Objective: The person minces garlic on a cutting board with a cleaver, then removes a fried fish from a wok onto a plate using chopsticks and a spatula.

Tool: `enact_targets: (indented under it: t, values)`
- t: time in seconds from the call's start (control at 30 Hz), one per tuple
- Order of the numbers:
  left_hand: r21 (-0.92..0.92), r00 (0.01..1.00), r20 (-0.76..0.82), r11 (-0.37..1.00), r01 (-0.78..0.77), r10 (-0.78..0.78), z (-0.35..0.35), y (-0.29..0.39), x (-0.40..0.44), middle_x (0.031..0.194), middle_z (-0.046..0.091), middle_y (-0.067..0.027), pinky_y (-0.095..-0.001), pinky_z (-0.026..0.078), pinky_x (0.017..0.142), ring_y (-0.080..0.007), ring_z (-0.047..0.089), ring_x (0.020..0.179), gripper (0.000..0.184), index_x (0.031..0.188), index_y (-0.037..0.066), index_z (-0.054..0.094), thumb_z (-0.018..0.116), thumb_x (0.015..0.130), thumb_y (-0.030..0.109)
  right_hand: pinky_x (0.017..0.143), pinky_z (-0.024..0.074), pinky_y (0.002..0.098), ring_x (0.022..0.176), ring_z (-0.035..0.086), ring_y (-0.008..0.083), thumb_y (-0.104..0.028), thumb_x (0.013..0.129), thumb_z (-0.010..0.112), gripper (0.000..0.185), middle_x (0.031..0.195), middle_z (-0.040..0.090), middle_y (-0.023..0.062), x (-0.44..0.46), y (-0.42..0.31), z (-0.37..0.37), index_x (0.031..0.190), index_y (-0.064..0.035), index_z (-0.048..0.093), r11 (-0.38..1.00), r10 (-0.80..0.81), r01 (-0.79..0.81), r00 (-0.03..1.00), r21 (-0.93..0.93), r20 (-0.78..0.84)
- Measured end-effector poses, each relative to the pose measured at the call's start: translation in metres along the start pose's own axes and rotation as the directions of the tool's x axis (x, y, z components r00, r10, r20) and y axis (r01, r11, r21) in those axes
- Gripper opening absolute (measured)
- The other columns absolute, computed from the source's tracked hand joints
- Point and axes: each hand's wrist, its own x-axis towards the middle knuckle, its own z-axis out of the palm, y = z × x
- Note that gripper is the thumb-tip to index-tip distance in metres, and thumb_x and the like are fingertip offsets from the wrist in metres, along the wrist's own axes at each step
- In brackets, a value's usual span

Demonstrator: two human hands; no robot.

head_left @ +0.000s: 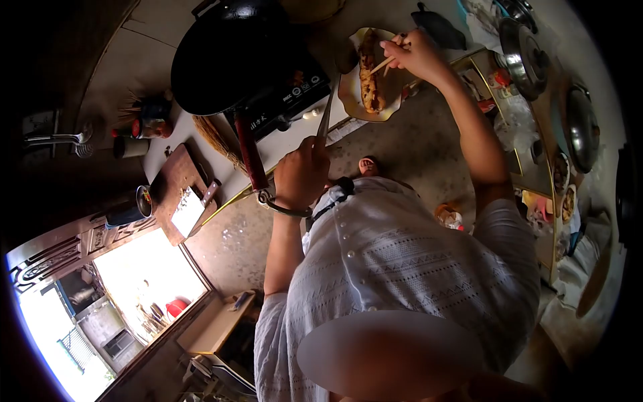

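My right hand pinches a pair of wooden chopsticks, their tips at a long browned roll of food. The roll lies lengthwise on a white plate with a wavy, gold-coloured rim. My left hand is closed around a long, narrow metal utensil that points up toward the plate's left edge; its far end blends into the dark, so its exact kind is unclear. Close to the left hand is the reddish handle of a black wok. My left wrist wears a bracelet.
Under the wok is a black induction cooker. A straw brush lies beside it. Farther left, a cleaver rests on a wooden cutting board. Lidded pots stand along the right side.
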Motion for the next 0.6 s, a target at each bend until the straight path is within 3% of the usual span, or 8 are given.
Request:
enact_targets:
  t: [0.07, 0.2, 0.37, 0.47, 0.57, 0.6]
  values:
    - [-0.064, 0.994, 0.009, 0.991, 0.114, -0.113, -0.013, 0.013, 0.002, 0.081, 0.064, -0.0139, -0.0490, 0.051, 0.066, -0.0378, 0.064, 0.076, 0.015, 0.094, 0.008, 0.058, 0.052, 0.089, 0.020, 0.065, 0.0559, 0.0251, 0.079, 0.072, 0.0163, -0.030, 0.095, 0.065, 0.035, 0.090, 0.072, 0.0112, -0.006, 0.009, -0.007, 0.096, 0.0050, 0.067, 0.976, 0.060, -0.072, 0.996, 0.205, 0.061]
    - [-0.073, 0.995, -0.025, 0.993, 0.091, -0.093, -0.010, 0.012, -0.001, 0.080, 0.064, -0.0137, -0.0487, 0.050, 0.064, -0.0376, 0.063, 0.075, 0.014, 0.094, 0.009, 0.059, 0.053, 0.089, 0.020, 0.065, 0.0556, 0.0243, 0.078, 0.072, 0.0174, -0.022, 0.098, 0.061, 0.029, 0.091, 0.072, 0.0104, -0.031, 0.036, -0.011, 0.101, 0.0061, 0.068, 0.885, 0.002, 0.038, 0.996, 0.464, -0.084]
    - [-0.036, 0.996, -0.092, 0.999, 0.008, -0.011, -0.001, 0.013, -0.004, 0.080, 0.063, -0.0137, -0.0483, 0.050, 0.064, -0.0377, 0.063, 0.074, 0.013, 0.094, 0.008, 0.059, 0.053, 0.088, 0.018, 0.069, 0.0546, 0.0248, 0.082, 0.072, 0.0163, -0.022, 0.100, 0.057, 0.028, 0.099, 0.071, 0.0080, -0.039, 0.065, -0.021, 0.109, 0.0037, 0.066, 0.887, -0.084, 0.184, 0.966, 0.424, -0.243]
    - [0.146, 0.998, -0.030, 0.988, -0.044, 0.049, 0.008, 0.016, -0.004, 0.082, 0.063, -0.0143, -0.0481, 0.051, 0.064, -0.0374, 0.063, 0.074, 0.016, 0.098, 0.007, 0.058, 0.053, 0.086, 0.016, 0.074, 0.0530, 0.0250, 0.087, 0.070, 0.0150, -0.020, 0.101, 0.056, 0.025, 0.104, 0.069, 0.0058, -0.032, 0.072, -0.019, 0.112, 0.0002, 0.065, 0.906, -0.157, 0.241, 0.954, 0.347, -0.254]
    - [0.136, 0.999, 0.045, 0.990, -0.026, 0.020, 0.013, 0.027, 0.001, 0.080, 0.062, -0.0150, -0.0482, 0.051, 0.064, -0.0366, 0.063, 0.073, 0.021, 0.103, 0.006, 0.056, 0.053, 0.085, 0.015, 0.074, 0.0530, 0.0260, 0.087, 0.070, 0.0151, -0.020, 0.101, 0.056, 0.025, 0.101, 0.069, 0.0058, -0.023, 0.078, -0.005, 0.112, 0.0000, 0.064, 0.935, -0.223, 0.275, 0.947, 0.222, -0.233]
    - [0.123, 0.999, 0.031, 0.992, -0.036, 0.032, 0.012, 0.030, 0.002, 0.080, 0.062, -0.0152, -0.0484, 0.051, 0.064, -0.0364, 0.063, 0.074, 0.022, 0.104, 0.006, 0.056, 0.053, 0.085, 0.016, 0.071, 0.0516, 0.0286, 0.079, 0.069, 0.0176, -0.017, 0.097, 0.061, 0.020, 0.088, 0.064, 0.0066, -0.023, 0.074, 0.000, 0.107, 0.0000, 0.065, 0.931, -0.244, 0.305, 0.929, 0.202, -0.276]
